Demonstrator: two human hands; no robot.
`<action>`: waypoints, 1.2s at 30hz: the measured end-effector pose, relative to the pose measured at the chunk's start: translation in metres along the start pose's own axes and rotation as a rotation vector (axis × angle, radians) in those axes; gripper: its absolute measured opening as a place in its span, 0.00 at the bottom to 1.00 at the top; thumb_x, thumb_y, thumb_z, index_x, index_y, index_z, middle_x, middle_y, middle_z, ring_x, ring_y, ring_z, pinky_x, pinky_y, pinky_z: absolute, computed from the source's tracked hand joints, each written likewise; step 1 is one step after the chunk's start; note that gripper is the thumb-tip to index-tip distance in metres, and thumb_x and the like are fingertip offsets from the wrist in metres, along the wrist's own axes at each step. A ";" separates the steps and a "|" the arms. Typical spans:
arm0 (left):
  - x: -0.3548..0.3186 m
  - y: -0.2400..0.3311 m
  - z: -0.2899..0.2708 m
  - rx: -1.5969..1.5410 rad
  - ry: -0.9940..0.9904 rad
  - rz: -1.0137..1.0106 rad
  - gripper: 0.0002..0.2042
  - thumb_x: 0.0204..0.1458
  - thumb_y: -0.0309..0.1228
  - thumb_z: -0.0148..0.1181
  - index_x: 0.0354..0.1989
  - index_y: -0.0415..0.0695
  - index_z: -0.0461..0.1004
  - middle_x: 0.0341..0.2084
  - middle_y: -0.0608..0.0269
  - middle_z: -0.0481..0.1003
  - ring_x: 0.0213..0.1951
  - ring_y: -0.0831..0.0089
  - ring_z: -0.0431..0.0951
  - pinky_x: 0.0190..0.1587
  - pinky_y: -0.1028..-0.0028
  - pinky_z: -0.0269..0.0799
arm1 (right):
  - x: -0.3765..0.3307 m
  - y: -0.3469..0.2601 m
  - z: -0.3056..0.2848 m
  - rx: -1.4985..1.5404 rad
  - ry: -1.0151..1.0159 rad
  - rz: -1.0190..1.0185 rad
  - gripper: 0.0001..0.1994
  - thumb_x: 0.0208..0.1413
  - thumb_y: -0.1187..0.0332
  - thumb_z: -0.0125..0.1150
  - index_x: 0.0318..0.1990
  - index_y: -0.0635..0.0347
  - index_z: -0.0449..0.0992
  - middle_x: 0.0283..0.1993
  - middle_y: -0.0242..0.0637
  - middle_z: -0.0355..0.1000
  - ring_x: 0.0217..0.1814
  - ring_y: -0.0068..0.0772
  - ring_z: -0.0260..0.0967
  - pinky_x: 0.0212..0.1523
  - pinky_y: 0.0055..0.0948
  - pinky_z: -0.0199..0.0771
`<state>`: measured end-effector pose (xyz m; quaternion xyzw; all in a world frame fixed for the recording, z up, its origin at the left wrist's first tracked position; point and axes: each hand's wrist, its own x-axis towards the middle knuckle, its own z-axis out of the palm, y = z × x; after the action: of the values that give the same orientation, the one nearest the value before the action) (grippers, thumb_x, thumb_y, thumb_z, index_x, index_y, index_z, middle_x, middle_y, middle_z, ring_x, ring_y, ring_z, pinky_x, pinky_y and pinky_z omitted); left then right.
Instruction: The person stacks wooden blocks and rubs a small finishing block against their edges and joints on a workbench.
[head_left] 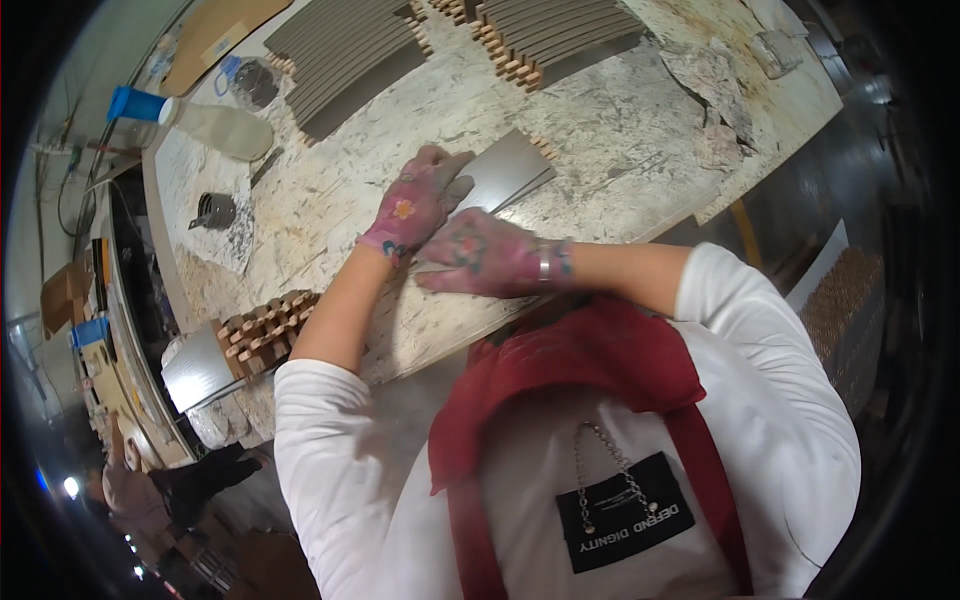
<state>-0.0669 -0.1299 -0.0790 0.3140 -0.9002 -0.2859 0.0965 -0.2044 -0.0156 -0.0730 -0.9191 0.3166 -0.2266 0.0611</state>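
Note:
A flat, shiny grey panel [505, 172] lies on the worktable in front of me, with short pale wooden pegs at its far right end. My left hand [418, 200], in a pink flowered glove, grips the near left end of this panel with curled fingers. Just nearer to my body, my right hand [482, 256] in a matching glove is low over the table beside the panel's near edge. Motion smears its fingers, which point left toward my left wrist, so their hold cannot be made out. The hands cover the panel's left end.
Two stacks of grey panels with wooden pegs, a left stack [345, 60] and a right stack [560, 35], stand at the far side. A cloudy bottle [218, 128], a dark coil [213, 211] and pegged wooden pieces [268, 330] are at left. Crumpled paper [712, 95] lies far right.

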 end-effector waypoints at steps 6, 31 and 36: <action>-0.001 -0.003 0.001 -0.028 -0.025 -0.009 0.18 0.60 0.33 0.56 0.59 0.49 0.72 0.47 0.46 0.70 0.47 0.49 0.75 0.50 0.60 0.73 | -0.030 0.023 -0.014 -0.027 0.026 0.232 0.09 0.57 0.60 0.58 0.45 0.40 0.77 0.34 0.29 0.71 0.42 0.35 0.73 0.45 0.39 0.71; -0.010 0.062 0.128 -0.117 0.305 -0.089 0.31 0.61 0.48 0.47 0.71 0.47 0.56 0.72 0.53 0.52 0.72 0.53 0.49 0.74 0.57 0.38 | 0.068 0.031 -0.026 0.128 -0.415 -0.069 0.09 0.56 0.60 0.59 0.43 0.42 0.76 0.42 0.37 0.72 0.50 0.41 0.72 0.48 0.43 0.71; -0.011 0.096 0.055 -0.056 -0.281 -0.331 0.31 0.63 0.43 0.44 0.73 0.47 0.51 0.74 0.53 0.47 0.74 0.54 0.44 0.74 0.56 0.37 | 0.089 0.063 -0.004 -0.024 -0.407 0.083 0.09 0.58 0.56 0.57 0.43 0.42 0.76 0.43 0.36 0.70 0.49 0.37 0.72 0.48 0.39 0.69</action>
<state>-0.1264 -0.0363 -0.0688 0.4116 -0.8327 -0.3639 -0.0696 -0.1796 -0.1198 -0.0524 -0.9328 0.3378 -0.0296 0.1224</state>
